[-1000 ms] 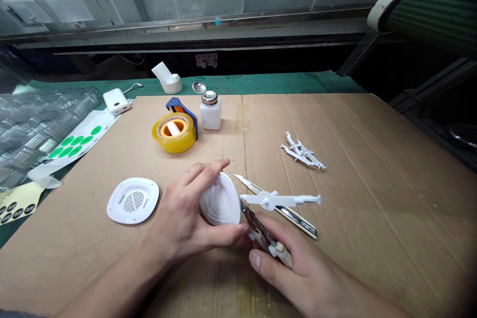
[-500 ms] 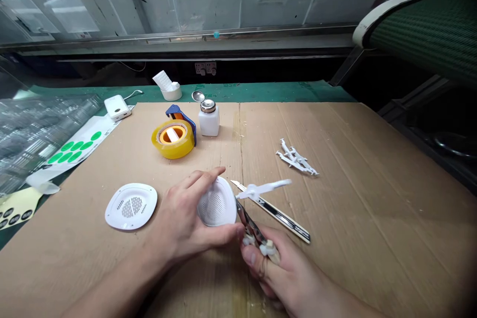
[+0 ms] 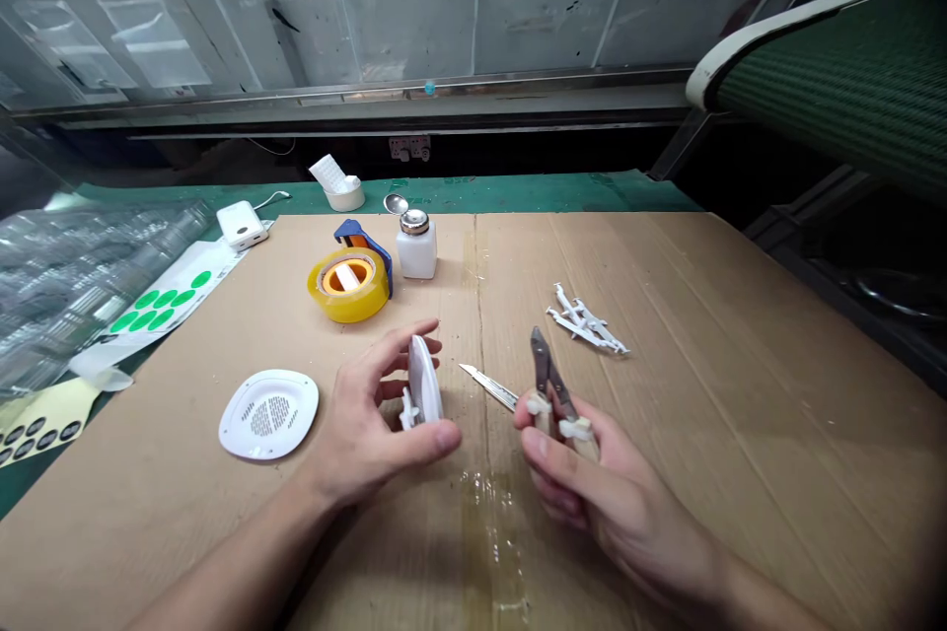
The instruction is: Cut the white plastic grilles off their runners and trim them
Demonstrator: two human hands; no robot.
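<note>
My left hand (image 3: 370,414) grips a round white perforated plastic cover (image 3: 424,380), turned almost edge-on. A small white plastic piece (image 3: 408,409) shows between the cover and my palm; whether it is joined to the cover I cannot tell. In my right hand (image 3: 592,473) is a pair of nippers (image 3: 551,380), jaws pointing up and away from the cover. A craft knife (image 3: 488,385) lies just behind the nippers, its handle partly hidden by my right hand. Another white perforated cover (image 3: 268,414) rests flat to the left of my left hand.
White plastic sprue scraps (image 3: 588,320) lie at the right. A yellow tape roll (image 3: 347,306) with a blue dispenser and a white pump bottle (image 3: 417,251) stand behind my left hand. Clear plastic containers (image 3: 81,266) and sticker sheets (image 3: 159,301) line the left edge. A green conveyor (image 3: 850,89) overhangs the right.
My right hand has drawn the nippers right, away from the cover, and their jaws now point upward. My left hand has turned the cover from face-up to edge-on. The view has shifted slightly.
</note>
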